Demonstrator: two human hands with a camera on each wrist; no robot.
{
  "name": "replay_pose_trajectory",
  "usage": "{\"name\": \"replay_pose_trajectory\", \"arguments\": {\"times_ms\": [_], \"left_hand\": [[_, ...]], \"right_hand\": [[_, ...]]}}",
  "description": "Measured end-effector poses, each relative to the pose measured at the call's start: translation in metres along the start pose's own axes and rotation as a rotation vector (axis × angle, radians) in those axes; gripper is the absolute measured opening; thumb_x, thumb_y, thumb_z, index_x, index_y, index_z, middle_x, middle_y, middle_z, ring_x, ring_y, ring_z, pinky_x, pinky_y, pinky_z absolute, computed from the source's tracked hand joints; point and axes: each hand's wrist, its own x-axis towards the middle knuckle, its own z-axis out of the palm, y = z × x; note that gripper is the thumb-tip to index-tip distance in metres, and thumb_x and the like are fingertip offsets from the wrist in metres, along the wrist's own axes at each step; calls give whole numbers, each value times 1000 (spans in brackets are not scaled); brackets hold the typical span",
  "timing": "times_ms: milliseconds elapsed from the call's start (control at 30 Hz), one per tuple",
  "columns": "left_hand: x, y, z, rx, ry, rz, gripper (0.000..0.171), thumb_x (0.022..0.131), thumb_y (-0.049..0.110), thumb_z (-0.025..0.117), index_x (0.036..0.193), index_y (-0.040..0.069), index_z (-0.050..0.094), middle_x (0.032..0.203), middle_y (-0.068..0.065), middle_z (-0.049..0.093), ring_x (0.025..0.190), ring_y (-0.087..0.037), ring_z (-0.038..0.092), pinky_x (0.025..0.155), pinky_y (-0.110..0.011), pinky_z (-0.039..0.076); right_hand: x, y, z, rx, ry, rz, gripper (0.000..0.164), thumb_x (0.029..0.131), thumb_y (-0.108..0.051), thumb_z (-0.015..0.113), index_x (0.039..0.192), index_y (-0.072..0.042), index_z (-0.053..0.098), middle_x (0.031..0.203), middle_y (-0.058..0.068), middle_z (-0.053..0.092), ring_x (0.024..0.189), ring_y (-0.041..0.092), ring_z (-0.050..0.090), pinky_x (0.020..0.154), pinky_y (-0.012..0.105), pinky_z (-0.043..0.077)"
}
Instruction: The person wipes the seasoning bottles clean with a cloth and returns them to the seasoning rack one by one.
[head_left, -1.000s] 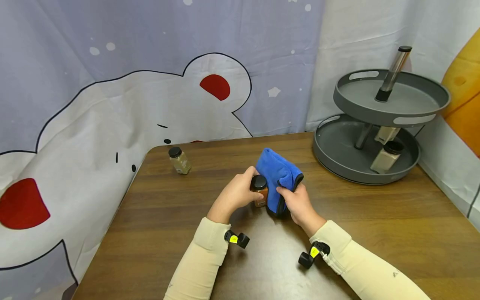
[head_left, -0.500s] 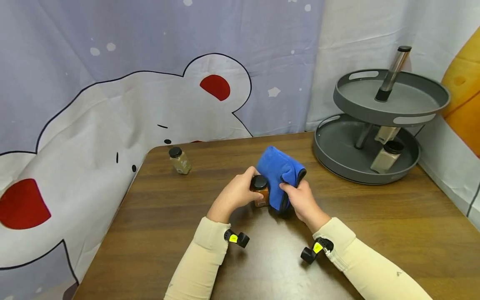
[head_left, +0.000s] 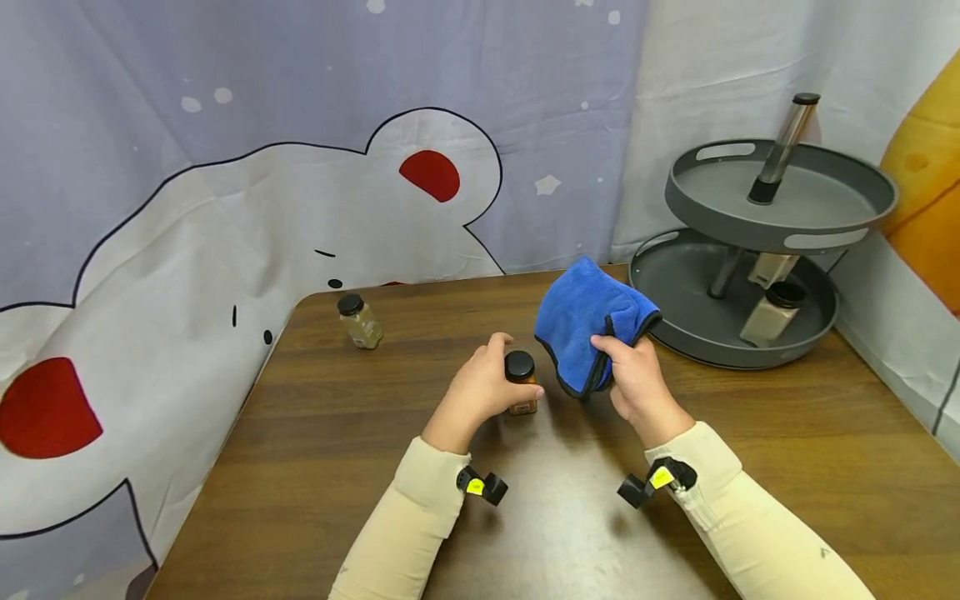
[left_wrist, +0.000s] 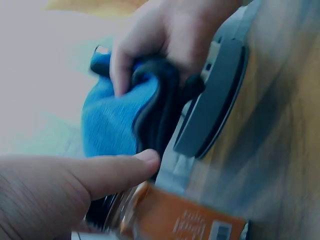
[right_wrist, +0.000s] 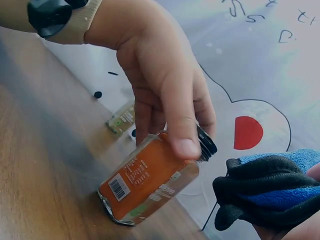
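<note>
An orange-filled spice jar [head_left: 522,398] with a black lid stands on the wooden table. My left hand [head_left: 480,385] reaches around it, the thumb stretched across its front just below the lid and the fingers on its far side. In the right wrist view the thumb [right_wrist: 186,148] overlaps the jar's shoulder. To the right, my right hand [head_left: 637,385] grips a folded blue cloth [head_left: 585,317] with black edging between thumb and fingers, raised and apart from the jar.
At the back left stands another spice jar [head_left: 360,322], greenish with a black lid. A grey two-tier round tray [head_left: 780,229] occupies the back right; its lower tier holds jars, one a pale jar [head_left: 772,317]. A printed curtain [head_left: 300,208] hangs behind the table.
My right hand has drawn the blue cloth up and right, away from the orange jar. My left thumb has stretched farther across the jar, which stays in place.
</note>
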Motion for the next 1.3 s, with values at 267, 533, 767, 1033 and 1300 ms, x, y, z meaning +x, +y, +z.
{"name": "replay_pose_trajectory", "arguments": {"times_ms": [267,533,767,1033,1300], "left_hand": [[-9,20,21,137,192,-60,87,84,55,78,142,3,39,116,-25,58,92,-37,68,79,-45,58],[-9,21,28,245,232,-38,60,90,45,74,125,2,48,94,-20,62,79,-35,69,69,-45,57],[-6,15,26,181,150,3,54,91,37,73,126,5,48,100,-19,62,83,-33,68,71,-43,56],[-4,10,14,92,17,13,59,91,30,70,143,12,46,115,-20,59,96,-34,65,84,-46,54],[2,1,6,64,-41,82,69,93,20,71,154,26,40,127,-20,61,110,-32,63,91,-46,52]], "right_hand": [[0,2,0,5,-5,0,37,94,7,53,126,-11,45,122,0,55,107,13,60,92,27,52],[1,3,0,8,-12,2,37,94,7,53,126,-11,45,122,0,55,107,13,61,93,27,52],[1,4,-1,3,-13,8,36,94,6,53,125,-11,45,121,-1,56,105,12,62,92,27,52],[3,5,-2,-5,-2,14,35,94,6,53,125,-10,46,118,-2,57,103,11,62,91,26,52],[3,6,-3,-8,-1,21,34,95,5,54,124,-9,46,116,-3,58,102,11,63,90,26,53]]}}
